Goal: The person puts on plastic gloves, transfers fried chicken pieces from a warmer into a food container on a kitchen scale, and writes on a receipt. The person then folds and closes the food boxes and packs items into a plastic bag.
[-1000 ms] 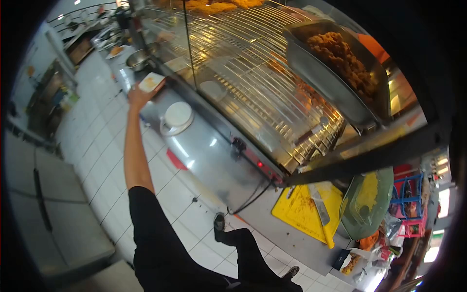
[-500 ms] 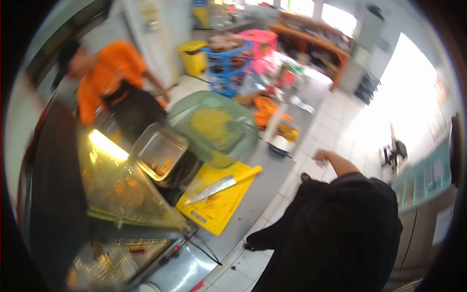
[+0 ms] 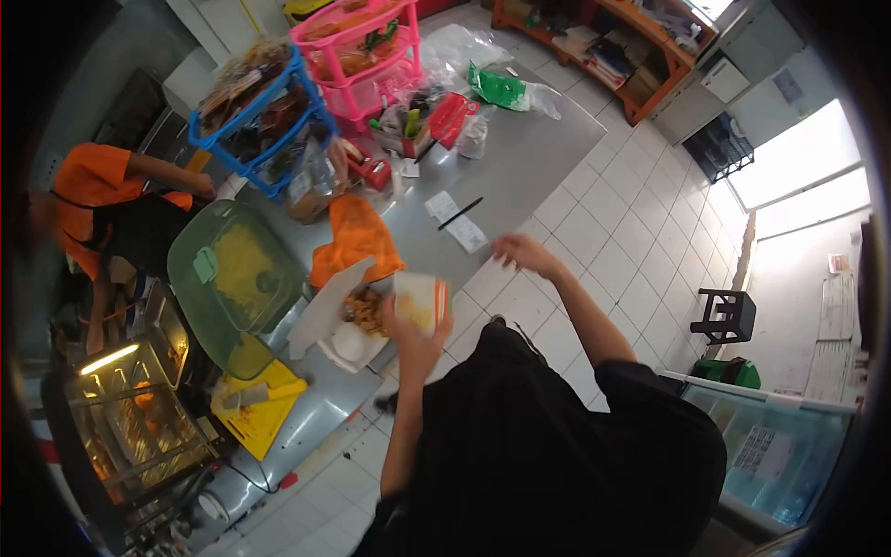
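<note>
My left hand (image 3: 418,347) grips a small white carton with orange stripes (image 3: 422,303), slightly blurred, at the front edge of the metal table. Just behind it lies an open white takeaway box (image 3: 327,316) holding browned food pieces (image 3: 367,312) and a white rounded portion (image 3: 351,342). An orange cloth (image 3: 357,239) lies beside the box lid. My right hand (image 3: 524,253) is empty, its fingers loosely bent and apart, near the table edge. Closest to it are paper slips (image 3: 455,221) with a black pen (image 3: 460,213) on them.
On the left stand a green lidded tub (image 3: 232,288), a yellow cutting board (image 3: 260,408) with a knife, and a lit glass display case (image 3: 139,422). Blue baskets (image 3: 264,125) and pink baskets (image 3: 362,56) stand farther back. A co-worker in an orange shirt (image 3: 97,186) is behind the table.
My view has swung along the table, so the tub and cutting board now sit farther left. My left hand has come into view with the striped carton. My right hand is now beside the paper slips.
</note>
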Available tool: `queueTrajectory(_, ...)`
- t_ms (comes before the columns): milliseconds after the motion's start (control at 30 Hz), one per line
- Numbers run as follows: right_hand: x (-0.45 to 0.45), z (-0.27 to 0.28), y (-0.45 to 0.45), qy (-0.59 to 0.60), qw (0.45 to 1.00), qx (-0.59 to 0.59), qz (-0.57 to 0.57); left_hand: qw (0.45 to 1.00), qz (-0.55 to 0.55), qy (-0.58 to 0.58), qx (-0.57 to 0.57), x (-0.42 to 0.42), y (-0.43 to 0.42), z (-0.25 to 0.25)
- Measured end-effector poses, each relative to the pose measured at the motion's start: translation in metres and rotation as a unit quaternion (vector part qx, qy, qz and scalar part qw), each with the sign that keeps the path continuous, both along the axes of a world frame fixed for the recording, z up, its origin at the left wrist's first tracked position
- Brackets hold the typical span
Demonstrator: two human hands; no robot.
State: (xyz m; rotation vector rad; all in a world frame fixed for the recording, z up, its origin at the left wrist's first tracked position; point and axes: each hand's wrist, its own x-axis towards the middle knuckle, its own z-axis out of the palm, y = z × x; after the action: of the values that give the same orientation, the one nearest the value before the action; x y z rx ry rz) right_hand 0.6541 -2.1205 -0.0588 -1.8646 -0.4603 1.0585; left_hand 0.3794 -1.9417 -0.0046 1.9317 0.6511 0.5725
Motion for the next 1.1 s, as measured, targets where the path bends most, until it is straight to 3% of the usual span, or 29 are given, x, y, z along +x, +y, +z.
queueTrajectory(67, 0.056, 0.021, 0.005, -0.009, 0.993, -0.009, -0.117, 0.982, 0.118, 0.143, 0.021, 0.083, -0.016, -0.025)
queueTrajectory(167, 0.139, 0.036, 0.010, -0.009, 0.997, -0.002, -0.072, 0.903, 0.191, 0.344, 0.173, 0.138, -0.012, -0.058)
queueTrajectory(267, 0.225, 0.045, 0.022, -0.023, 0.999, -0.007, -0.022, 0.844, 0.174, 0.464, 0.205, 0.160, -0.023, -0.049)
queueTrajectory(300, 0.251, 0.041, 0.026, -0.050, 0.998, 0.001, -0.033, 0.859, 0.113, 0.469, 0.169, 0.168, -0.020, -0.036)
queueTrajectory(367, 0.307, 0.039, 0.039, -0.109, 0.992, 0.019, -0.058, 0.880, -0.010, 0.465, 0.096, 0.192, -0.009, 0.046)
queueTrajectory(433, 0.351, 0.057, 0.056, -0.147, 0.986, 0.041, -0.062, 0.931, -0.168, 0.316, -0.074, 0.241, 0.018, 0.082)
queueTrajectory(467, 0.370, 0.065, 0.063, -0.164, 0.983, 0.049, -0.061, 0.930, -0.240, 0.229, -0.160, 0.271, 0.027, 0.091)
queueTrajectory(500, 0.396, 0.070, 0.075, -0.217, 0.975, 0.042, -0.029, 0.934, -0.242, 0.158, -0.209, 0.307, 0.032, 0.093)
queueTrajectory(567, 0.456, 0.074, 0.108, -0.320, 0.946, 0.042, 0.030, 0.937, -0.257, 0.077, -0.224, 0.393, 0.043, 0.116)
queueTrajectory(633, 0.503, 0.090, 0.150, -0.353, 0.933, 0.034, 0.066, 0.973, -0.208, 0.035, -0.097, 0.484, 0.052, 0.121)
queueTrajectory(700, 0.559, 0.074, 0.198, -0.422, 0.894, 0.076, 0.129, 0.991, -0.125, -0.047, -0.024, 0.580, 0.067, 0.070)
queueTrajectory(767, 0.621, 0.012, 0.250, -0.518, 0.809, 0.170, 0.220, 0.996, -0.076, 0.005, 0.055, 0.654, 0.089, 0.031)
queueTrajectory(800, 0.633, 0.006, 0.266, -0.496, 0.818, 0.116, 0.268, 0.996, -0.054, 0.045, 0.063, 0.681, 0.099, 0.026)
queueTrajectory(867, 0.659, -0.015, 0.301, -0.520, 0.746, -0.185, 0.371, 0.988, -0.011, 0.138, 0.069, 0.720, 0.115, 0.014)
queueTrajectory(967, 0.664, -0.004, 0.300, -0.490, 0.783, -0.130, 0.361, 0.976, 0.033, 0.199, 0.083, 0.767, 0.146, -0.013)
queueTrajectory(1067, 0.667, -0.017, 0.287, -0.475, 0.807, -0.056, 0.346, 0.939, 0.064, 0.280, 0.188, 0.793, 0.173, -0.036)
queueTrajectory(1100, 0.668, -0.023, 0.285, -0.477, 0.815, -0.011, 0.329, 0.938, 0.001, 0.319, 0.137, 0.799, 0.187, -0.042)
